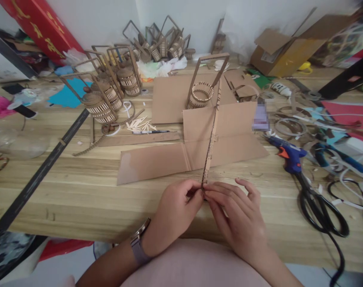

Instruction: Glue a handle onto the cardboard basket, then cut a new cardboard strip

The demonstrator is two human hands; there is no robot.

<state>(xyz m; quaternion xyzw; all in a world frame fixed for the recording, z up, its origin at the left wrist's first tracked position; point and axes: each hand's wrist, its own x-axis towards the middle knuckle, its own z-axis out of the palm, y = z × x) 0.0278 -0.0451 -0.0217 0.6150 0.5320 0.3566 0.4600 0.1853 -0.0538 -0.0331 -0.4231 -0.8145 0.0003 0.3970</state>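
A long, narrow strip of corrugated cardboard (210,147) runs away from me, its near end pinched between the fingertips of both hands. My left hand (174,207), with a watch on the wrist, closes thumb and index finger on that end from the left. From the right, my right hand (241,217) presses its fingers on the same end, its little finger raised. Under the strip lies a creased cardboard sheet (238,123). Behind the sheet stands a small, tall-handled bucket (196,105) of cardboard and pale sticks. What lies between my fingertips is mostly hidden.
A blue glue gun (292,157) and black scissors (319,213) lie on the right. Several finished-looking buckets (99,109) stand at the left, near loose short sticks (141,124) and a pen (151,132). A cardboard box (277,57) sits at the back right.
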